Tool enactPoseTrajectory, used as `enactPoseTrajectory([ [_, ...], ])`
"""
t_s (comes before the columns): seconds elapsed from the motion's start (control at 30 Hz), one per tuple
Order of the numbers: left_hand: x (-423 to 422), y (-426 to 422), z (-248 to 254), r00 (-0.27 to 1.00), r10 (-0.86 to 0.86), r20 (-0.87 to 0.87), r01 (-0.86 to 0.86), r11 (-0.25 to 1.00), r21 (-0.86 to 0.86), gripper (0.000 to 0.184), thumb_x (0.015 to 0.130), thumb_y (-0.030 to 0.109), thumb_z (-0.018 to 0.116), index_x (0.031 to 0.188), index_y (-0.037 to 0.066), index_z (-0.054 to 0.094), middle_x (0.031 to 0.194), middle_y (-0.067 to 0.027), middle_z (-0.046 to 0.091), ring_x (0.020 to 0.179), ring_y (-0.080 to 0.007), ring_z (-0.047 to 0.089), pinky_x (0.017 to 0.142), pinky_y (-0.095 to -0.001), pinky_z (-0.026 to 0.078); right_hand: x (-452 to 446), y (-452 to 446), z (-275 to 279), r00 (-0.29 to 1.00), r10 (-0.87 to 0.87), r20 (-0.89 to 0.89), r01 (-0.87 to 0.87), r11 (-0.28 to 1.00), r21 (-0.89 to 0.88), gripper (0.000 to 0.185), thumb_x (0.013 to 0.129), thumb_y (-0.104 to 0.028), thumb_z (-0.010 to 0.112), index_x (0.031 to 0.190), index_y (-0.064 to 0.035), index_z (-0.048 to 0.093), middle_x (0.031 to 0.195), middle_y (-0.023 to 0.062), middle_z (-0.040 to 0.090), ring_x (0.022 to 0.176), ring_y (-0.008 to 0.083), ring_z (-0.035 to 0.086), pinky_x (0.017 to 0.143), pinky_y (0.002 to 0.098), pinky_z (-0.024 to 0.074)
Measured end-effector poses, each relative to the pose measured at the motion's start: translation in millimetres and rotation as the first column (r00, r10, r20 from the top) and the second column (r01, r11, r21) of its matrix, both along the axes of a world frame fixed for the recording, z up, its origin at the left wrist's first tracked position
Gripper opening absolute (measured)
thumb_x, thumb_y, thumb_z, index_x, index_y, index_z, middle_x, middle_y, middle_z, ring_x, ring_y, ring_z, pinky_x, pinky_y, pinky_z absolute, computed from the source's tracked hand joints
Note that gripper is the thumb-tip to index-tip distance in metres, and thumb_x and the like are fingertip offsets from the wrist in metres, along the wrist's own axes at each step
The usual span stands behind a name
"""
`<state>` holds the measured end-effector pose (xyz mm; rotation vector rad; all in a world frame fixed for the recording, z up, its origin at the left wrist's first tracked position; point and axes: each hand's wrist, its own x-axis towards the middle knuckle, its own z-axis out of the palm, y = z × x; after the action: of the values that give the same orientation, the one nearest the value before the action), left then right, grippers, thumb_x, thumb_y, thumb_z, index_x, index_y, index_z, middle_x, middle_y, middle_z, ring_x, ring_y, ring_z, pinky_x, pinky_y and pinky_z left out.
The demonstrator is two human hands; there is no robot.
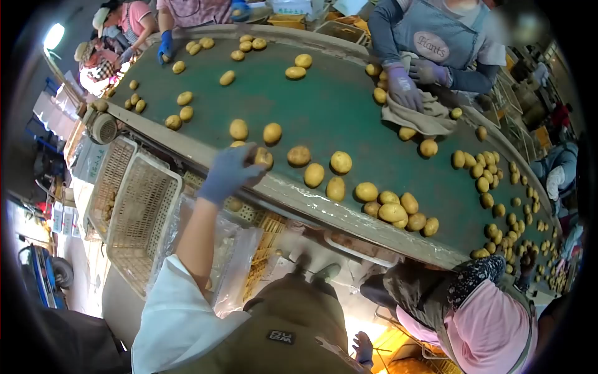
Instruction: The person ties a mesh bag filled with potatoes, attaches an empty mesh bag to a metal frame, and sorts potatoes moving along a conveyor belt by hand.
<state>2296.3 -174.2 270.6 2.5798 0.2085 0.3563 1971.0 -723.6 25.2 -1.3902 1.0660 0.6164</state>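
My left hand (230, 173), in a blue glove, reaches over the near edge of the green conveyor belt (205, 134). Its thumb and fingers close around the left side of a potato (264, 158); the fingertips look slightly blurred. Just beyond that hand lie two potatoes, one of them an oval potato (238, 129), and a browner potato (299, 156) is to the right. Low in the view, beside my apron (293, 318), hangs my right hand (363, 349), partly gloved, with fingers apart and nothing visible in it.
Across the belt, a co-worker's gloved hands (414, 81) hold a grey cloth (423, 115). Another co-worker's blue glove (165, 47) is at the far left. A pink-clothed person (489, 324) is at the lower right. White crates (140, 218) stand below the belt's near rail.
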Motion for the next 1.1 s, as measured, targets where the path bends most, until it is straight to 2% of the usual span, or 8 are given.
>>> enactPoseTrajectory([
  [0.2,36,5,-24,0.962,0.156,-0.225,-0.059,0.92,0.387,0.041,0.07,0.04,0.069,0.097,0.01,0.062,0.082,-0.0138,0.066,0.086,-0.0341,0.064,0.082,-0.0465,0.047,98,-7,23,0.967,0.066,0.248,-0.072,0.997,0.017,0.035,0.093,-0.031,0.06,0.122,-0.0117,0.06,0.104,0.0014,0.063,0.09,0.0141,0.059,0.078,0.0307,0.0435],
  [0.4,31,-2,-7,0.982,0.098,-0.159,-0.101,0.995,-0.008,0.053,0.068,0.024,0.076,0.115,0.005,0.058,0.093,-0.0147,0.066,0.092,-0.0291,0.066,0.083,-0.0388,0.052,171,61,130,0.812,0.442,0.382,-0.406,0.897,-0.175,0.032,0.095,-0.011,0.054,0.124,0.0011,0.059,0.113,0.0058,0.064,0.1,0.0124,0.057,0.091,0.0268,0.044],
  [0.53,-1,-51,21,0.996,-0.046,-0.071,-0.051,0.342,-0.938,0.049,0.08,0.002,0.071,0.125,0.007,0.052,0.096,-0.0043,0.063,0.091,-0.0144,0.064,0.076,-0.0277,0.054,219,114,187,0.679,0.349,0.646,-0.456,0.89,-0.001,0.036,0.094,-0.003,0.054,0.129,0.0037,0.054,0.118,0.0094,0.061,0.11,0.0149,0.055,0.099,0.0289,0.0416],
  [0.63,-20,-97,37,0.983,-0.181,-0.023,0.024,0.253,-0.967,0.049,0.083,0.005,0.071,0.128,0.006,0.05,0.098,-0.0044,0.062,0.08,-0.0156,0.064,0.069,-0.0275,0.054,262,171,234,0.683,0.235,0.692,-0.463,0.872,0.161,0.048,0.091,0.0,0.055,0.138,0.001,0.045,0.118,0.0105,0.061,0.11,0.0147,0.057,0.098,0.0285,0.0433],
  [0.77,-17,-124,53,0.926,-0.318,-0.203,-0.19,0.072,-0.979,0.054,0.079,-0.003,0.067,0.13,0.003,0.049,0.114,-0.01,0.062,0.092,-0.0156,0.062,0.069,-0.0268,0.054,313,234,280,0.489,0.451,0.747,-0.618,0.783,-0.068,0.055,0.089,-0.001,0.061,0.14,-0.0008,0.042,0.121,0.0119,0.061,0.106,0.0165,0.061,0.093,0.0291,0.047],
  [0.9,-9,-133,48,0.918,-0.309,-0.248,-0.224,0.111,-0.968,0.038,0.094,0.017,0.061,0.128,0.003,0.053,0.092,-0.0063,0.064,0.064,-0.0117,0.063,0.055,-0.0223,0.048,327,244,270,0.357,0.567,0.742,-0.588,0.754,-0.294,0.054,0.087,-0.004,0.066,0.137,-0.0002,0.047,0.119,0.0113,0.062,0.108,0.0174,0.06,0.093,0.0295,0.0475],
  [1.03,-3,-127,52,0.905,-0.378,-0.193,-0.141,0.161,-0.977,0.032,0.101,0.023,0.046,0.12,0.0,0.058,0.094,-0.0104,0.065,0.063,-0.014,0.066,0.054,-0.0227,0.05,318,238,262,0.423,0.534,0.732,-0.545,0.795,-0.265,0.052,0.087,-0.006,0.066,0.136,0.0014,0.049,0.115,0.01,0.063,0.111,0.0175,0.059,0.094,0.0302,0.0468],
  [1.1,0,-126,53,0.888,-0.427,-0.171,-0.091,0.202,-0.975,0.034,0.103,0.023,0.042,0.117,-0.002,0.06,0.102,-0.0134,0.064,0.067,-0.0149,0.067,0.059,-0.0241,0.053,317,241,268,0.533,0.3,0.791,-0.497,0.868,0.006,0.052,0.089,-0.006,0.062,0.138,0.002,0.047,0.112,0.0084,0.062,0.102,0.0125,0.059,0.089,0.0267,0.0467],
])
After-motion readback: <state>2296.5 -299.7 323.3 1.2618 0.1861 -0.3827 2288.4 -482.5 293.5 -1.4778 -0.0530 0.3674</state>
